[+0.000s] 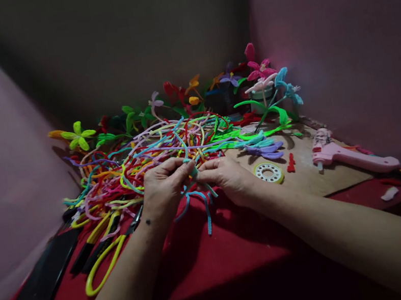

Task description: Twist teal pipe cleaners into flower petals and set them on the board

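Observation:
Both hands meet in front of a tangled heap of coloured pipe cleaners. Between thumb and fingers, my left hand pinches a light-blue pipe cleaner. My right hand is closed at the fingertips on the same bent piece, close beside the left. One end of a light-blue strand sticks up above the fingers. Below the hands, another curved blue pipe cleaner hangs or lies over the red cloth; I cannot tell whether it joins the held piece. The fingers partly hide the join.
Pipe-cleaner flowers line the back. To the right are a tape roll, a pink glue gun and a blue-purple bundle on a brown board. Yellow-handled scissors and a black flat object lie left.

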Demonstrator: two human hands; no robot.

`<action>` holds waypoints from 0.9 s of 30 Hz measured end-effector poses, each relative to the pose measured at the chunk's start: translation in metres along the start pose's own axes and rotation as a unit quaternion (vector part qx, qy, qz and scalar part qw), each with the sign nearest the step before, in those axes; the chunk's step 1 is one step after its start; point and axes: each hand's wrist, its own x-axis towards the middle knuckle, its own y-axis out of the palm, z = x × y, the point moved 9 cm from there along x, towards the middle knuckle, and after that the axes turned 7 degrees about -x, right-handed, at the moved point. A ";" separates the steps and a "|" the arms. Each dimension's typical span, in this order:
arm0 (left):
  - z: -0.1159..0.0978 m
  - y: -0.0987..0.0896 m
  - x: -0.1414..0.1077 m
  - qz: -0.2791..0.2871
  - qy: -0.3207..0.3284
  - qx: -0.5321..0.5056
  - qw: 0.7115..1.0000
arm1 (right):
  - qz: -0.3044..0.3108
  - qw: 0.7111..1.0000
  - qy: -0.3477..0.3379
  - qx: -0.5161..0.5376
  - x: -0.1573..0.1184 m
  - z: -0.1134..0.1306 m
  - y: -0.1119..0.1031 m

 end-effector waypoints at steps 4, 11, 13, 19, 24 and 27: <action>-0.023 -0.001 -0.009 -0.027 0.176 0.132 0.975 | -0.005 0.999 0.021 -0.047 0.000 -0.005 -0.001; 0.000 0.001 0.004 0.052 -0.012 0.077 0.996 | -0.068 0.997 -0.028 -0.024 0.002 0.006 -0.015; 0.005 0.007 0.003 0.107 -0.052 0.078 0.990 | -0.085 0.995 -0.040 -0.024 0.004 0.007 -0.020; -0.007 0.012 -0.001 0.123 0.054 0.153 0.979 | -0.112 0.992 -0.034 -0.042 0.003 0.007 -0.026; -0.003 0.013 0.000 0.137 0.012 0.133 0.982 | -0.100 0.994 -0.016 0.034 0.008 -0.001 -0.025; 0.002 0.012 0.001 0.149 -0.043 0.074 0.985 | -0.061 0.993 0.003 0.104 0.012 -0.008 -0.019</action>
